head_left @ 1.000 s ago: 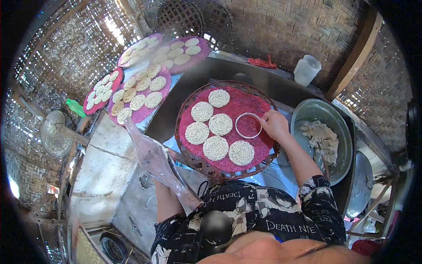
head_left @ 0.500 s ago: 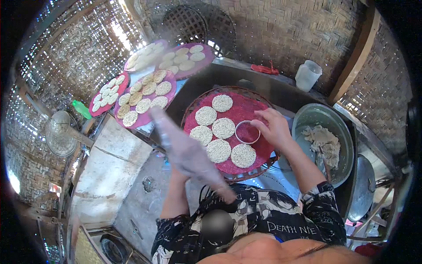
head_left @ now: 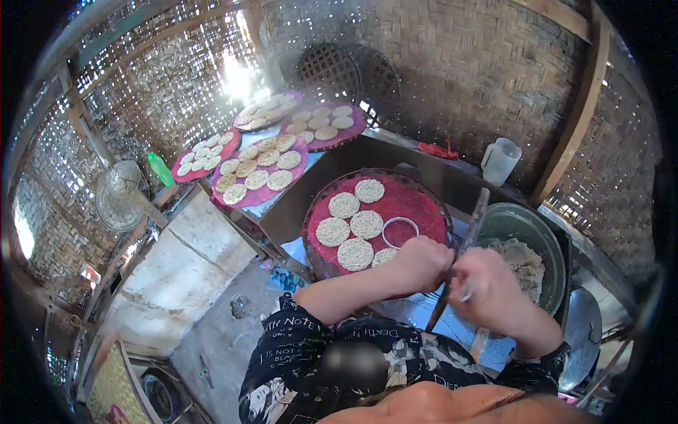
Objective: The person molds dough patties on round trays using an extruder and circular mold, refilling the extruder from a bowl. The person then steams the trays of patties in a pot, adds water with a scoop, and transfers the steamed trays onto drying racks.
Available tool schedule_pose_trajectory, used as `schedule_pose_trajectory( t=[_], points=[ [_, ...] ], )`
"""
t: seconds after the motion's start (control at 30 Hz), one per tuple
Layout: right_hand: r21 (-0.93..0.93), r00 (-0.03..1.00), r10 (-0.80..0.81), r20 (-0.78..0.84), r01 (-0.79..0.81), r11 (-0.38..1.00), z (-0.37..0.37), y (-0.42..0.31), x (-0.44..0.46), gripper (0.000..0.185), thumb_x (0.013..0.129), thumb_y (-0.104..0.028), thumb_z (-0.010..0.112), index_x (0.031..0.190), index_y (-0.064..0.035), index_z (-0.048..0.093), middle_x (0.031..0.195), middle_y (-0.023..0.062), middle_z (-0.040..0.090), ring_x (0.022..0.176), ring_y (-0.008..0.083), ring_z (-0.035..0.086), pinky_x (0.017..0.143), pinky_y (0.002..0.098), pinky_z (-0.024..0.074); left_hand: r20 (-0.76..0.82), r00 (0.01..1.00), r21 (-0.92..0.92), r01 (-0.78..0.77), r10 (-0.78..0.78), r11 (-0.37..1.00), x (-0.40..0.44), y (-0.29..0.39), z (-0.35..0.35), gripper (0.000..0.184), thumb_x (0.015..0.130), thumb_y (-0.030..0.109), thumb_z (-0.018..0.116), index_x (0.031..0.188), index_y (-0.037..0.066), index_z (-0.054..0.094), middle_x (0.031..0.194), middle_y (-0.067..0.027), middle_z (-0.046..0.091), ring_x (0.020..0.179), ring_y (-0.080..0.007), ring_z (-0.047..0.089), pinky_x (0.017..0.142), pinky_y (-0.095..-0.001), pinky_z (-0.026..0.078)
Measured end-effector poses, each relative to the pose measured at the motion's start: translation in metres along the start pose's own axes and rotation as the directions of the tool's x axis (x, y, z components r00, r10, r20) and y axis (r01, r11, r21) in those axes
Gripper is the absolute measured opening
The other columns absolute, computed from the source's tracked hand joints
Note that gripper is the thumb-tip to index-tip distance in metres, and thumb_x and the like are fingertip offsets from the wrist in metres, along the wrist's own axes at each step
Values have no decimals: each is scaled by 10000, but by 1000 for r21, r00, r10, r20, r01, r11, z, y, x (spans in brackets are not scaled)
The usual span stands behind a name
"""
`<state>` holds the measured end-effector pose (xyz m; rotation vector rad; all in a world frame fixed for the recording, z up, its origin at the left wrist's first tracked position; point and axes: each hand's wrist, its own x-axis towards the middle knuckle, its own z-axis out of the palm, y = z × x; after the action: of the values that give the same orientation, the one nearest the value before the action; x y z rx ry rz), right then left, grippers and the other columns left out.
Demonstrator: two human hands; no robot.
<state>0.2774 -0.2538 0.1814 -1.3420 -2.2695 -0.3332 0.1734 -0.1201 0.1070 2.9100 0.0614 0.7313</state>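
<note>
A dark wooden stick (head_left: 478, 215) slants upright between my hands, in front of the round tray (head_left: 424, 205). My left hand (head_left: 422, 261) is closed in a fist against the stick. My right hand (head_left: 487, 283) has its fingers curled at the stick from the other side, with a small whitish bit by the fingers that I cannot make out. Beyond my left fist, a white ring (head_left: 400, 232) lies on the tray's pink cloth. Several round, grainy pale cakes (head_left: 367, 224) lie beside it, one partly hidden by my left arm.
At the right stands a green basin (head_left: 551, 219) holding a pale doughy mass (head_left: 524, 265). More pink trays (head_left: 244, 191) of cakes sit at the back left. A white jug (head_left: 501, 161) and a red object (head_left: 438, 149) rest on the back ledge; a metal lid (head_left: 583, 325) is at lower right.
My left hand has come rightward from a blurred sweep to the stick. My right hand has left the ring and moved down to the stick, which was in the basin area. The view shifted.
</note>
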Motion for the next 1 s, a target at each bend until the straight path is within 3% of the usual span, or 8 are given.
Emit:
schedule_pose_trajectory(
  t=[0.1,0.33,0.43,0.5,0.67,0.73,0.83,1.0],
  points=[
    [348,853,523,-11,-486,801,-38,3,-23,438,631,-17,583,1007,-31,358,736,92,480,613,194,501,557,297,405,-86,994,5,-64,64,998,17,21,10,135,573,158,590,628,50,528,596,-120,561,557,-276,571,528,-393,445],
    [598,419,717,-557,-397,696,-84,64,-134,395,729,27,507,1095,-48,379,791,20,449,717,106,442,668,240,387,32,999,-358,49,-41,933,53,-3,48,267,666,190,655,888,49,611,831,-138,619,773,-286,598,705,-350,469],
    [656,80,654,-752,-8,755,-60,79,-157,331,743,13,528,1042,-58,405,797,42,483,750,142,466,708,271,401,59,998,-808,62,-24,586,70,1,84,381,684,158,680,1034,50,577,963,-105,606,834,-183,591,775,-317,462],
    [676,-105,691,-715,146,722,-36,83,-165,247,750,-2,543,960,-74,436,797,62,518,767,169,495,719,301,420,199,980,-978,197,-25,-62,83,11,101,573,716,70,674,1225,28,416,1100,-90,545,935,-175,562,827,-343,465],
    [886,191,913,-360,376,271,22,87,-168,285,821,-139,566,1073,-98,438,1043,85,506,971,183,500,803,335,438,-108,963,-882,-207,-245,-424,122,17,94,272,771,189,623,991,70,514,1068,-84,473,965,-218,535,825,-347,445],
    [961,382,886,-263,22,275,36,112,-192,485,723,-188,674,1130,-68,437,1071,101,506,1024,229,486,841,359,419,-117,933,-905,-241,-340,-350,116,12,86,210,770,226,626,908,100,531,946,-32,489,992,-243,520,823,-381,432],
    [236,366,924,108,-912,334,68,161,-256,537,696,-254,681,1122,-12,463,1085,180,520,1025,296,495,853,365,421,-145,880,-938,-268,-453,-219,98,8,74,163,776,245,618,818,114,531,817,-2,508,967,-255,525,822,-414,426],
    [-281,58,911,409,-941,186,110,183,-319,484,673,-294,671,1014,22,538,1074,222,539,992,345,532,824,401,444,-369,818,-917,-399,-442,26,66,17,66,159,797,191,592,838,78,487,823,-44,499,808,-196,557,816,-414,434]
  ],
)
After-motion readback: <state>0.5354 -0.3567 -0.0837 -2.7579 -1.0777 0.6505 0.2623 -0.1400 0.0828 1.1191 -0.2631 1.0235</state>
